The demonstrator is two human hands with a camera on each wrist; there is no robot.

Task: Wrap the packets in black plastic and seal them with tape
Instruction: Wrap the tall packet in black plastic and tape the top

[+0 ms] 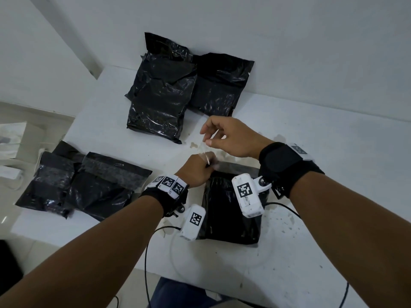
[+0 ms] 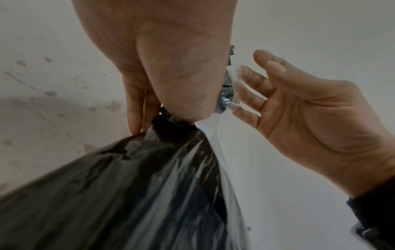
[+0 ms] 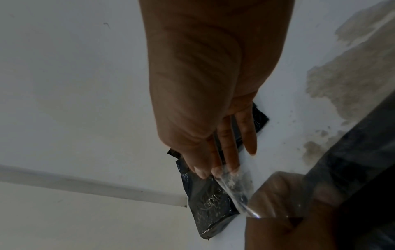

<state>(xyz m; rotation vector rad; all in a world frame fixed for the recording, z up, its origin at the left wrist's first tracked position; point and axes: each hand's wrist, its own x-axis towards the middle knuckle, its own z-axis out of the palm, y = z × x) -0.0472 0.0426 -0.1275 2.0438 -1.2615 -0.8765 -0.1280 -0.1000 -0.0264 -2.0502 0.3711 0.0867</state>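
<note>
The packet (image 1: 231, 210) in hand lies flat on the white table (image 1: 333, 174), right under both wrists, its far edge at the left hand (image 1: 198, 170). That hand is curled tight on the gathered black plastic at that edge; the left wrist view shows the film bunched under the heel of the palm, w/ a clear strip running along it.

The right hand (image 1: 231, 138) hovers just beyond and above the left — fingers only loosely bent, fingertips (image 3: 233, 167) pinching the end of a clear tape strip (image 3: 233, 187) that stretches down to the left hand. No roll visible, so can't tell where the strip comes from.

Handling, as I judge it: the plastic is thin, soft, slick — it'll crumple and slide, so hold it at the bunched neck, not the flat face. The tape looks flimsy and will prob. stick to itself if it goes slack; best held by the very end, kept taut. The packet looks light and squashy, not fragile.

Four finished bundles sit apart: two (image 1: 178, 90) at the back against the wall, two (image 1: 84, 185) off to the left.
</note>
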